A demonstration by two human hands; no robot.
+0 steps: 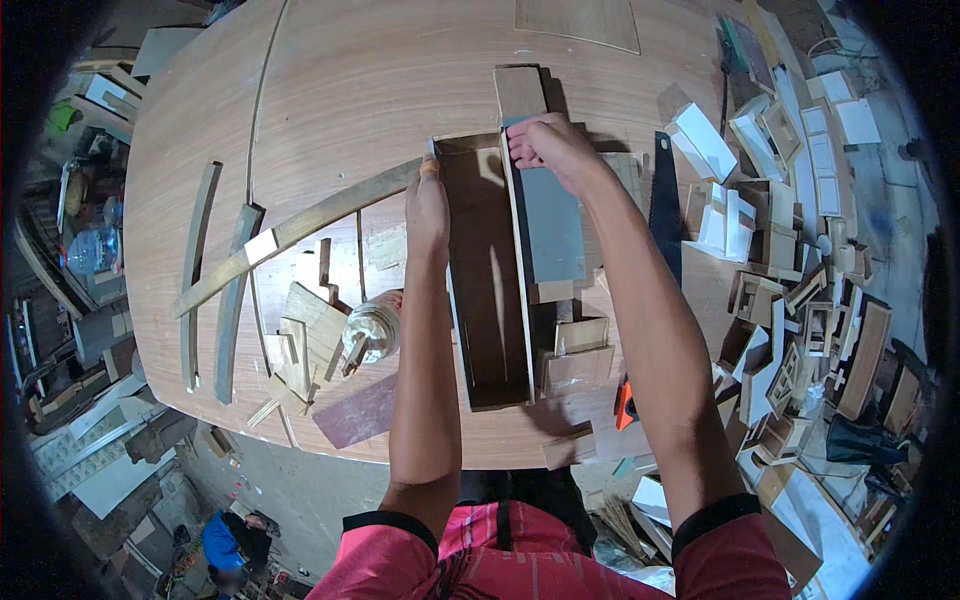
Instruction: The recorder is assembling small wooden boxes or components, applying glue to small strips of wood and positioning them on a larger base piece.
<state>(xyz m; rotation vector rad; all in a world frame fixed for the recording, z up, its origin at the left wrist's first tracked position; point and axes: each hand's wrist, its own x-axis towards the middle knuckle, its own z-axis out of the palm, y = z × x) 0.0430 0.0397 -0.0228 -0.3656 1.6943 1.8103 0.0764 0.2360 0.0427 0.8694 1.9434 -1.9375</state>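
A long, narrow wooden box (490, 270) with an open top and a brown inside lies lengthwise in front of me. My left hand (428, 210) grips its left wall near the far corner, the thumb on the rim. At the far right corner, my right hand (548, 143) has its fingers curled together against the rim; what they pinch, if anything, is hidden. Beneath the right hand and along the box's right side lies a grey panel (553, 225). A long wooden strip (320, 212) slants away to the left from beside my left hand.
Two dark strips lie at the left, beside wood offcuts (315, 325) and a jar (375, 328) of whitish stuff. To the right are a handsaw (665, 210), an orange-handled tool (625, 405) and many piled wooden pieces (770, 225). A person in blue (235, 540) is at the lower left.
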